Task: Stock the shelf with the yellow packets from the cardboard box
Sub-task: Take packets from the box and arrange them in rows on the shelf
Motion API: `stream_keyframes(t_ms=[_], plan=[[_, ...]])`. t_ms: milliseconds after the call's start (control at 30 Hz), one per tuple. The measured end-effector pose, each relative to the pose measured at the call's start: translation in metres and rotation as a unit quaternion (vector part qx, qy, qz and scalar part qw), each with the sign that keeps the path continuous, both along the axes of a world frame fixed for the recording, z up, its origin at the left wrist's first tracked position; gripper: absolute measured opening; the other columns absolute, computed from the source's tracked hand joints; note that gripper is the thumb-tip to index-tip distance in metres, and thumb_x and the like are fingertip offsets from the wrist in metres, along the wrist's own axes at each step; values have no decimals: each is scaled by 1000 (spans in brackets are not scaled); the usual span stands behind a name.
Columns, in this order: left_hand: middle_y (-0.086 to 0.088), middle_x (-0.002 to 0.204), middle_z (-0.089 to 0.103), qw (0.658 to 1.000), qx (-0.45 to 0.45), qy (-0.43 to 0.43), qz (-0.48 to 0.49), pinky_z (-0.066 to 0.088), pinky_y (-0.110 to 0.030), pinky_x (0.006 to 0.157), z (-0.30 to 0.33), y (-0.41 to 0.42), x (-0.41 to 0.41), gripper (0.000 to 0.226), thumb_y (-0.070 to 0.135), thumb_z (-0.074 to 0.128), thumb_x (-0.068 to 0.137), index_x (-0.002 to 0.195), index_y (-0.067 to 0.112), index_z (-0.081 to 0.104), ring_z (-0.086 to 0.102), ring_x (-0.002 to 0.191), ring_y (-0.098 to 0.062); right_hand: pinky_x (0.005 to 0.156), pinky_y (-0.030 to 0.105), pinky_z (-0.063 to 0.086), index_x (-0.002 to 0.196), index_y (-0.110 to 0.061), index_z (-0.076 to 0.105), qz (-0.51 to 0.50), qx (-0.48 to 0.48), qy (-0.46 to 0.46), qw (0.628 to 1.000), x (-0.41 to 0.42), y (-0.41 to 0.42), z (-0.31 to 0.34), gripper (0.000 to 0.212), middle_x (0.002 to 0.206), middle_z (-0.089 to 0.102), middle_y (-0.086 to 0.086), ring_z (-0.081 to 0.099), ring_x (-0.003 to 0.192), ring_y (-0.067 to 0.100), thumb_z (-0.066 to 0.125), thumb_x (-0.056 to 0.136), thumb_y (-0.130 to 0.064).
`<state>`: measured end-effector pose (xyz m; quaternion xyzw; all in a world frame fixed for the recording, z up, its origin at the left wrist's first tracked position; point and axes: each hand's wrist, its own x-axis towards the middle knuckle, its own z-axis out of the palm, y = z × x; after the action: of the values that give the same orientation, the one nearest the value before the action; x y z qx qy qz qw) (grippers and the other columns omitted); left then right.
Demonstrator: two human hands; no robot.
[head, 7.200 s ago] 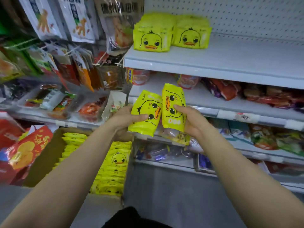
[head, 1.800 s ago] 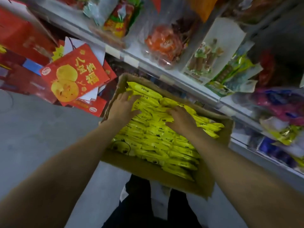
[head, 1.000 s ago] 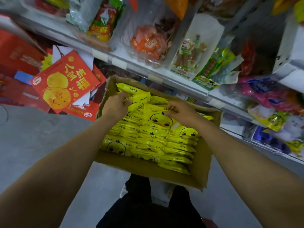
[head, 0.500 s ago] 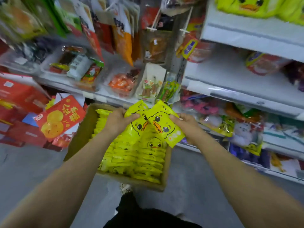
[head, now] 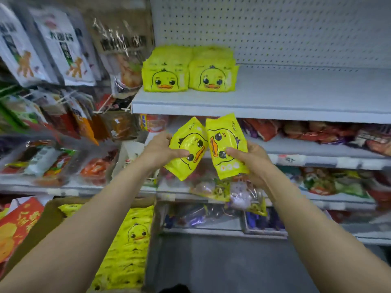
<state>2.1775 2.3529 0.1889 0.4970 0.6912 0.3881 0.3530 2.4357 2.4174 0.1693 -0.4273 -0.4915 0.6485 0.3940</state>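
Yellow glossy duck-faced plastic packets, one gripped in our left hand, one in our right hand, were mid-carry; next we needed to lift them onto the white metal shelf above our hands.

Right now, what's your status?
Left hand grips one duck packet, right hand another. Two stacks on top shelf. Nothing blocking.

Left hand: now gripping one yellow packet, lifted out of the cardboard box.
Right hand: now gripping a second packet, raised toward the shelf.
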Motion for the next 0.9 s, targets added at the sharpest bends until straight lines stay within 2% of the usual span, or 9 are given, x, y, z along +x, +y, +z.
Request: stream_keyframes(t_ms=[67, 200, 267, 333, 400, 533, 667, 800, 900], plan=[[-8, 98, 70, 999, 20, 37, -28, 55, -52, 79, 26, 30, 21, 68, 54, 86, 40, 90, 23, 52, 69, 89, -27, 72, 40, 58, 114, -7, 66, -31, 33, 26, 999, 21, 20, 23, 51, 101, 75, 12, 73, 82, 26, 81, 66, -13], [-8, 105, 67, 995, 54, 47, -76, 52, -42, 77, 62, 97, 57, 49, 28, 92, 60, 90, 22, 53, 66, 96, -27, 68, 43, 59, 117, -8, 63, -70, 79, 59, 993, 59, 66, 62, 53, 104, 74, 13, 73, 84, 28, 80, 67, -12], [-8, 109, 66, 989, 69, 77, -102, 53, -43, 85, 78, 136, 71, 56, 30, 93, 56, 95, 19, 54, 63, 101, -25, 60, 40, 59, 118, -9, 62, -81, 98, 59, 990, 74, 93, 77, 49, 103, 74, 14, 73, 80, 28, 78, 72, -9], [-11, 110, 66, 984, 76, 97, -130, 52, -42, 87, 91, 177, 84, 61, 38, 93, 47, 90, 23, 52, 62, 101, -23, 63, 38, 59, 118, -8, 62, -105, 117, 60, 986, 86, 123, 89, 44, 102, 74, 13, 73, 82, 27, 76, 77, -4], [-11, 110, 65, 976, 81, 125, -159, 51, -40, 85, 101, 217, 94, 55, 33, 93, 52, 87, 24, 51, 59, 103, -21, 68, 38, 59, 117, -7, 63, -121, 140, 59, 981, 96, 156, 101, 43, 104, 75, 12, 73, 85, 27, 77, 76, -4], [-1, 117, 62, 952, 82, 200, -216, 47, -43, 96, 119, 293, 114, 55, 34, 90, 60, 102, 20, 56, 53, 116, -18, 67, 37, 59, 118, -5, 64, -128, 157, 62, 977, 109, 216, 126, 40, 106, 74, 14, 73, 85, 27, 75, 79, -2], [3, 107, 55, 912, 77, 303, -265, 41, -27, 72, 131, 352, 129, 50, 33, 85, 71, 102, 20, 47, 51, 102, -18, 68, 41, 60, 118, -3, 63, -147, 162, 74, 973, 118, 267, 135, 42, 107, 73, 16, 73, 88, 30, 75, 78, -4], [6, 104, 49, 902, 83, 328, -269, 36, -26, 71, 132, 400, 132, 55, 33, 83, 72, 113, 20, 49, 49, 101, -17, 68, 40, 59, 118, -5, 63, -145, 158, 57, 975, 129, 305, 132, 40, 108, 73, 15, 72, 92, 32, 75, 80, -5], [7, 92, 53, 894, 99, 353, -259, 36, -28, 61, 134, 434, 130, 48, 31, 84, 69, 102, 23, 50, 53, 93, -18, 65, 38, 59, 116, -6, 65, -139, 167, 45, 975, 137, 332, 133, 38, 107, 74, 14, 73, 89, 29, 75, 80, -5]])
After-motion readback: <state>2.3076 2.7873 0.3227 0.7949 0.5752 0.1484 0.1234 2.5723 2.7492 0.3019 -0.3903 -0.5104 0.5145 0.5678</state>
